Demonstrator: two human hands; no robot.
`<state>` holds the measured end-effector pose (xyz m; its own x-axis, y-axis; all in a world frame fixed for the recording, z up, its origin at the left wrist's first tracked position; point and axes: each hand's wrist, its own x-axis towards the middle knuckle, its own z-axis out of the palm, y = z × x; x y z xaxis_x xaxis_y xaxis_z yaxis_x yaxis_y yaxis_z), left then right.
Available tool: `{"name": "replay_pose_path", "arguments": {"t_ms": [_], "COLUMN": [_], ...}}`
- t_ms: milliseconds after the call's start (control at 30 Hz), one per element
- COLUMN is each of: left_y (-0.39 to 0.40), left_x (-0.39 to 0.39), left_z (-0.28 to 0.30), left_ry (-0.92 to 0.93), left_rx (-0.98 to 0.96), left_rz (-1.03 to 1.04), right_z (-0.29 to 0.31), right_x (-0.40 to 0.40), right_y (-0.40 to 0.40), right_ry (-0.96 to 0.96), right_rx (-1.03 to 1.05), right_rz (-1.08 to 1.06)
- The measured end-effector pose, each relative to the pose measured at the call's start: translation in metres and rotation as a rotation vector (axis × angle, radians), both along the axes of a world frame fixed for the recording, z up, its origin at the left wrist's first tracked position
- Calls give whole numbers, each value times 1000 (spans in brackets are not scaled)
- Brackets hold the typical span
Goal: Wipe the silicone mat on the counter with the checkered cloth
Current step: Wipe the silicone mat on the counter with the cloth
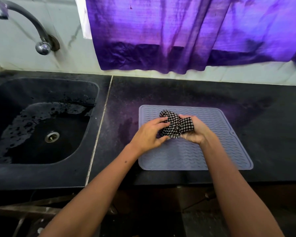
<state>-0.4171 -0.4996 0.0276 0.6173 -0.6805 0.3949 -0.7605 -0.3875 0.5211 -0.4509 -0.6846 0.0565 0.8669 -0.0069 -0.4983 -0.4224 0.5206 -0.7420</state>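
A grey-blue silicone mat (225, 147) with wavy ridges lies flat on the black counter (272, 117). Above its upper middle, a bunched black-and-white checkered cloth (173, 125) is held between both hands. My left hand (149, 133) pinches the cloth's left side with thumb and fingers. My right hand (197, 131) grips the cloth's right end, fingers curled around it. Whether the cloth touches the mat I cannot tell.
A dark sink (41, 120) with a wet basin and metal drain (52, 136) sits to the left. A curved tap (24, 23) is mounted on the tiled wall. A purple curtain (186, 35) hangs behind the counter. The counter's front edge runs just below the mat.
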Motion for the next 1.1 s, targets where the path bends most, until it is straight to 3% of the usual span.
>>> {"name": "replay_pose_path", "arguments": {"t_ms": [200,367,467,600,767,967,1100], "left_y": [1,2,0,1,3,7,-1], "left_x": [11,19,22,24,23,24,25], "left_z": [22,29,31,34,40,44,46], "left_ry": [340,706,921,1166,1187,1126,1077], "left_rx": [-41,-256,-343,-500,-524,-479,-428], "left_rz": [-57,-92,-48,11,30,-25,-36], "right_z": [1,3,2,6,19,34,36], "right_x": [-1,-1,-2,-3,2,5,5], "right_y": [-5,-7,-9,-15,-7,1,4], "right_ry": [29,81,71,-94,-307,-419,-481], "right_rx": [-92,-66,-222,-387,-648,-758,-773], "right_rz": [-19,-58,23,152,47,-34,18]}}
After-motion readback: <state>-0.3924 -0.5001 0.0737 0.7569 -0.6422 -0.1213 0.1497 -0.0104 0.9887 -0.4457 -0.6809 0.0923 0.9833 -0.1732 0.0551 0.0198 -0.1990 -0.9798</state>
